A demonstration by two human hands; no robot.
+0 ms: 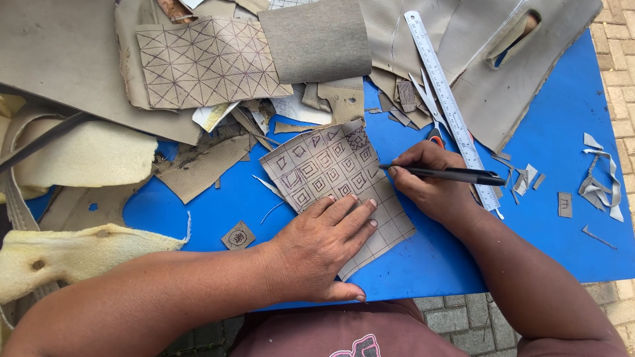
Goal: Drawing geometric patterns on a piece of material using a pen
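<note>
my left hand (317, 248) lies flat, fingers together, pinning the gridded leather piece (334, 188) while my right hand (430, 185), fingers clamped on the black pen (446, 174), risks smudging lines if it slips.

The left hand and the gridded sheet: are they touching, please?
Touching. The head view shows the left hand lying flat on the gridded sheet, fingers spread over its lower squares, while the right hand holds a pen at its edge.

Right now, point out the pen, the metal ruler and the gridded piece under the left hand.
pen (456, 175), head view, mid-barrel.
metal ruler (442, 86), head view, middle of its blade.
gridded piece (324, 165), head view, its drawn squares.
</note>
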